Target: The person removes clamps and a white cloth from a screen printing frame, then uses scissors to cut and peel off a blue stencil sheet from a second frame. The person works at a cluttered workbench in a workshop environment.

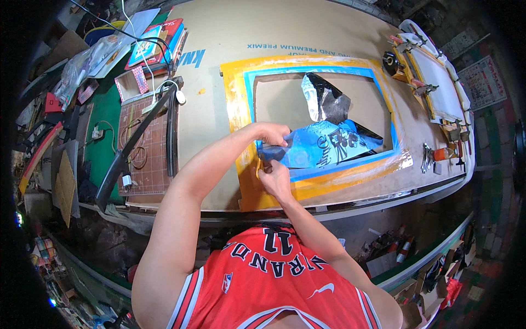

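On the cardboard-covered table lies a rectangular frame (236,109) with orange-yellow edges and a blue inner border. A loose blue sheet (315,143) with black lettering and drawings sprawls across its near half, partly folded. My left hand (273,133) pinches this sheet near the frame's left side. Just below it, my right hand (275,180) is closed at the sheet's left end, by the frame's near left corner. A small yellow piece shows beside its fingers; what it grips is too small to make out. Above the sheet rests a crumpled shiny black and pale-blue piece (327,97).
On the left, a long black arm (137,148) rises beside a brown gridded board (145,178) on green matting. Books (159,46) and plastic bags (82,66) are piled at the far left. At right stands a clamped white screen frame (438,79), with wrenches (426,158) and an orange bottle (442,154) nearer me.
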The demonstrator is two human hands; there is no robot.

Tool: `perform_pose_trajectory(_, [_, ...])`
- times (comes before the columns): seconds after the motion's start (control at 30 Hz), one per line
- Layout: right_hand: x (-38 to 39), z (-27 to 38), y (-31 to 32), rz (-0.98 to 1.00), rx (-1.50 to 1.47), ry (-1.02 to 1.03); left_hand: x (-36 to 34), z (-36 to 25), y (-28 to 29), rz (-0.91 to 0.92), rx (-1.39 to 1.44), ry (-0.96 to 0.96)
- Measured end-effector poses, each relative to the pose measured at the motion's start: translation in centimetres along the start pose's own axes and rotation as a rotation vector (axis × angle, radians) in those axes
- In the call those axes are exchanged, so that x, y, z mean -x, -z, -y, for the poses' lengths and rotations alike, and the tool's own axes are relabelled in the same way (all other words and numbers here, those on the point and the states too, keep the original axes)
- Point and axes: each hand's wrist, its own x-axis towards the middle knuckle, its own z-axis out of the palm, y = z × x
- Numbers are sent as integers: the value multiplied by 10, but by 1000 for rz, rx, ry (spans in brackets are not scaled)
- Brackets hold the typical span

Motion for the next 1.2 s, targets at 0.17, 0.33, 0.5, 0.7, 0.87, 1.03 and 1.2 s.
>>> perform_pose_trajectory(0.17, [-13, -1, -9, -92, -24, 58, 1, -4, 5, -3, -76, -57])
perform_pose_trajectory(0.33, [-24, 10, -6, -46, -30, 10, -4, 3, 5, -2, -84, -26])
perform_pose_trajectory(0.5, [-31, 11, -10, -85, -39, 43, -1, 2, 7, -22, -47, -20])
perform_pose_trajectory(0.7, [-47, 7, -15, -78, -68, 74, -3, -3, 6, -41, 52, -92])
perform_pose_trajectory(0.87, [-22, 35, 12, 12, -51, 34, -10, -26, 0, -266, -38, -143])
perform_pose_trajectory(1.03, [25, -19, 73, 372, 88, 120, -7, -43, -2, -703, -434, -297])
perform_pose_trajectory(1.2, [56, -70, 175, 514, -104, 44, -26, -49, 3, -465, -573, -135])
